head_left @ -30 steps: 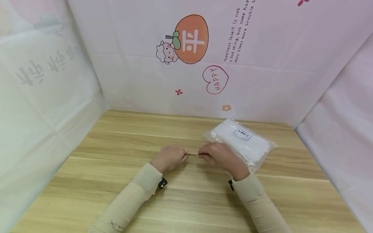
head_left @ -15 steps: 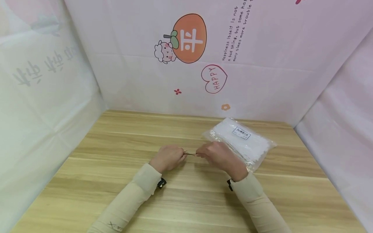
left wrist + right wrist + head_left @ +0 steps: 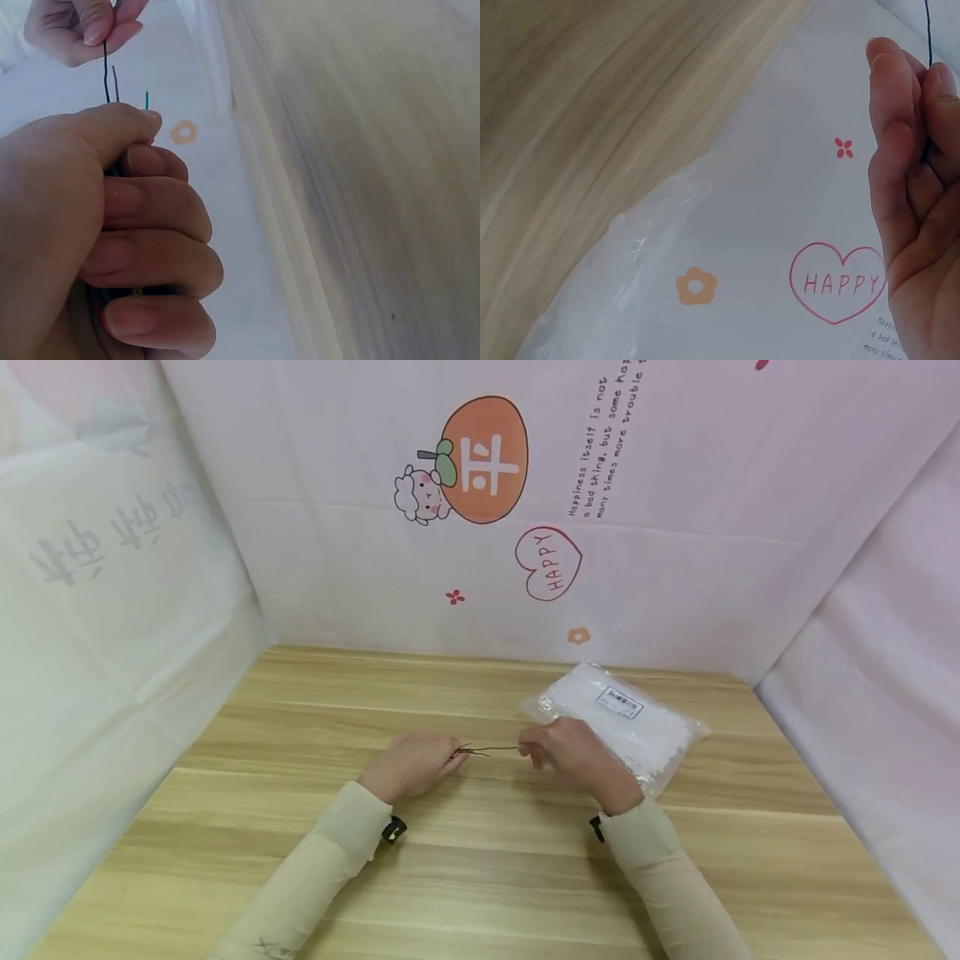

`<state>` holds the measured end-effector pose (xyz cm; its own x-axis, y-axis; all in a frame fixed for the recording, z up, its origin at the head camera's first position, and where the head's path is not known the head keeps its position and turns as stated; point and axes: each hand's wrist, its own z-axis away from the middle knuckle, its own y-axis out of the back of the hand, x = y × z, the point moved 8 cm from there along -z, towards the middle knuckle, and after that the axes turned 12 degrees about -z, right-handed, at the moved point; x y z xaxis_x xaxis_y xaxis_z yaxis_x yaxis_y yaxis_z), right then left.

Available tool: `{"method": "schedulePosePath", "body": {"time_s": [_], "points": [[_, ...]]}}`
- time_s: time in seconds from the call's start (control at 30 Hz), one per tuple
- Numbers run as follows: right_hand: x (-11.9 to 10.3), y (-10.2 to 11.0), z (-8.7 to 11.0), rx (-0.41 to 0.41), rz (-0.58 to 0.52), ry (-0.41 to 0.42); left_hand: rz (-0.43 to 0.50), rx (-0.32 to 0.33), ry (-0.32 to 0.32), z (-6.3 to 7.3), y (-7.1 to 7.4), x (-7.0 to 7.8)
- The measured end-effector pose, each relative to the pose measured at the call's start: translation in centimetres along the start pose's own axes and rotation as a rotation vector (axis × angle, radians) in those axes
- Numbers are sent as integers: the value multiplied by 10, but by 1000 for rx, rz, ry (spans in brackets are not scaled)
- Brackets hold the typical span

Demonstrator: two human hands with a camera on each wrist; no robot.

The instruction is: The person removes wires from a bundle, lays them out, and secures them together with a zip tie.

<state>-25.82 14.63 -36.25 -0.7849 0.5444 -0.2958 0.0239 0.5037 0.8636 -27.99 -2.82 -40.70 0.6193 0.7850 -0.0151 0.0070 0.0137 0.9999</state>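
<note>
Several thin wires run through my left hand point(image 3: 415, 764), whose fingers curl round the bundle. In the left wrist view, a dark wire point(image 3: 106, 71) stretches from the left fist up to the other hand. A grey wire end point(image 3: 115, 79) and a green wire end point(image 3: 147, 100) also stick out past the thumb. My right hand point(image 3: 573, 758) pinches the dark wire between thumb and forefinger. In the right wrist view the same wire point(image 3: 929, 37) enters the pinch, and its short tip shows below the thumb. Both hands are above the table, most of the bundle hidden in the left palm.
A clear plastic bag point(image 3: 577, 689) of white contents, with a printed label point(image 3: 619, 702), lies behind and right of the right hand. The wooden table point(image 3: 487, 877) is bounded by a patterned cloth point(image 3: 360, 568) at the back and cloth on both sides.
The hands have moved apart: the left hand has shifted left, the right slightly right. More of the single dark wire now shows between them, drawn out straight. The bag stays put.
</note>
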Motion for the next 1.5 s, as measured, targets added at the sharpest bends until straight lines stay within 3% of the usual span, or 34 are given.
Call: {"method": "schedulePosePath", "body": {"time_s": [0.1, 0.33, 0.6, 0.83, 1.27, 1.5], "points": [[8, 4, 3, -1, -32, -17, 17, 2, -24, 5, 1, -4], [28, 24, 15, 38, -78, -86, 26, -25, 1, 15, -2, -25], [47, 30, 24, 18, -133, -178, 15, -24, 8, 18, 0, -35], [57, 35, 30, -6, -164, -207, 56, -38, 8, 22, 1, -42], [77, 46, 44, -14, -228, -338, 118, -53, 73, 30, 3, -65], [83, 44, 49, -62, -248, -408, 132, -93, 98, 34, 4, -71]]}}
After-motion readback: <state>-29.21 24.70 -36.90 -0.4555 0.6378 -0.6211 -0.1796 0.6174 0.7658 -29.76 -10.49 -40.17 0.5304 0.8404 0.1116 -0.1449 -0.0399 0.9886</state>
